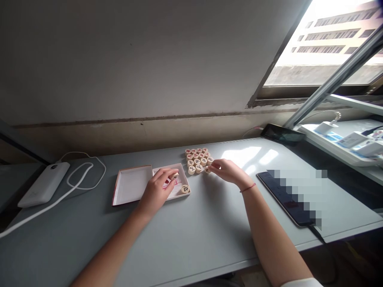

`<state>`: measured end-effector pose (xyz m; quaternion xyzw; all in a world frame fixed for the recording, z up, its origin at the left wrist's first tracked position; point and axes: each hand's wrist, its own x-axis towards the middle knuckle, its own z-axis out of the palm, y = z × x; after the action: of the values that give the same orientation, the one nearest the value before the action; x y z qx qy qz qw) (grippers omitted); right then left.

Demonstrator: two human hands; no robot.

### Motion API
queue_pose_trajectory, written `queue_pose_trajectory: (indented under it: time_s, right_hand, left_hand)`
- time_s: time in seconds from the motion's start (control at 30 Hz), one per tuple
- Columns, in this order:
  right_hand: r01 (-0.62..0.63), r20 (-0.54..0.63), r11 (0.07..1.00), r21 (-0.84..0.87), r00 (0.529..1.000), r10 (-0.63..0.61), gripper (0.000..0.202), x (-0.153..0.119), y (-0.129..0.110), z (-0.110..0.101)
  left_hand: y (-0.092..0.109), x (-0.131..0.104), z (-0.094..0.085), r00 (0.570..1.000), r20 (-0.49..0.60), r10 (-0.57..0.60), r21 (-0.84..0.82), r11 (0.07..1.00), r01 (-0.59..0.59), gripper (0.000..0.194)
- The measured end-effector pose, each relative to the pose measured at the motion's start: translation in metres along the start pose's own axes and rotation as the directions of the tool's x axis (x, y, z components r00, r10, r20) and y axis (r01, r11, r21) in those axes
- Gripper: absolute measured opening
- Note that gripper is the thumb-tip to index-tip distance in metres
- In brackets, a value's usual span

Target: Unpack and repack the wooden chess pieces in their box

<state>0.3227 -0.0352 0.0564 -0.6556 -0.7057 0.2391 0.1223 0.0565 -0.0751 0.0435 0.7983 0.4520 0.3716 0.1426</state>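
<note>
On the grey table [191, 239], a shallow white box [178, 190] is lying open beside its lid [131, 184], holding one round wooden game piece [185, 188] with a dark character near its right corner. Just right of the box, a cluster of round wooden pieces [198, 158] is sitting flat in rows, marked in red or black. The left hand [158, 187] is reaching into the box, fingers curled narrowly around a small piece. The right hand [227, 170] is resting at the cluster's right edge, fingertips pinching a piece [207, 170] at the near corner.
</note>
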Motion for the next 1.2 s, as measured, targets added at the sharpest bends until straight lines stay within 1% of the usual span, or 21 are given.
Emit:
queue_pose_trajectory:
  time_s: [0.1,0.17,0.27,0.4,0.5,0.6,0.83,0.9,1.0,1.07,1.2]
  right_hand:
    - [0.121,-0.012,0.989,0.088,0.993,-0.120,0.029,-0.007,-0.017,0.000]
    - [0.144,0.012,0.987,0.078,0.989,-0.145,0.025,-0.010,-0.025,0.002]
    - [0.101,0.035,0.994,-0.052,0.995,-0.099,0.015,-0.009,-0.024,0.006]
    - [0.050,-0.038,0.985,-0.163,0.998,-0.057,0.015,-0.004,-0.011,0.009]
    - [0.023,-0.021,0.984,-0.175,0.999,-0.027,0.011,-0.002,-0.009,0.009]
    - [-0.010,0.002,0.985,-0.171,1.000,0.011,0.022,-0.003,-0.013,0.008]
    - [-0.013,-0.081,0.974,-0.226,0.997,-0.005,0.011,-0.006,-0.020,0.013]
    - [-0.013,-0.087,0.970,-0.242,0.996,-0.008,0.013,-0.007,-0.018,0.015]
    - [0.006,-0.097,0.981,-0.194,0.995,-0.025,0.026,-0.010,-0.012,0.016]
    - [0.017,-0.138,0.990,-0.140,0.990,-0.036,0.031,-0.014,-0.005,0.017]
    - [0.038,-0.282,0.999,-0.007,0.959,-0.039,0.023,-0.021,0.003,0.026]
  left_hand:
    - [0.000,-0.002,0.002,1.000,0.027,0.008,0.002,1.000,-0.008,0.022]
    - [0.000,-0.003,0.004,0.998,0.057,0.029,0.001,1.000,-0.029,0.024]
    - [-0.001,-0.005,0.006,0.994,0.087,0.060,-0.010,0.998,-0.059,0.025]
    - [-0.001,-0.004,0.005,0.991,0.119,0.057,-0.022,0.998,-0.055,0.026]
    - [-0.001,-0.003,0.004,0.990,0.134,0.050,-0.013,0.999,-0.049,0.026]
    - [0.001,-0.003,0.003,0.990,0.134,0.052,-0.007,0.999,-0.051,0.025]
    - [0.002,-0.003,0.004,0.987,0.152,0.059,0.007,0.998,-0.060,0.026]
    - [0.002,-0.003,0.003,0.986,0.151,0.070,0.009,0.997,-0.072,0.025]
    - [0.003,-0.003,0.003,0.986,0.154,0.062,0.015,0.998,-0.065,0.024]
    - [0.003,-0.003,0.003,0.987,0.156,0.045,0.019,0.999,-0.049,0.024]
    - [0.001,-0.005,0.007,0.983,0.175,0.045,0.010,0.999,-0.048,0.023]
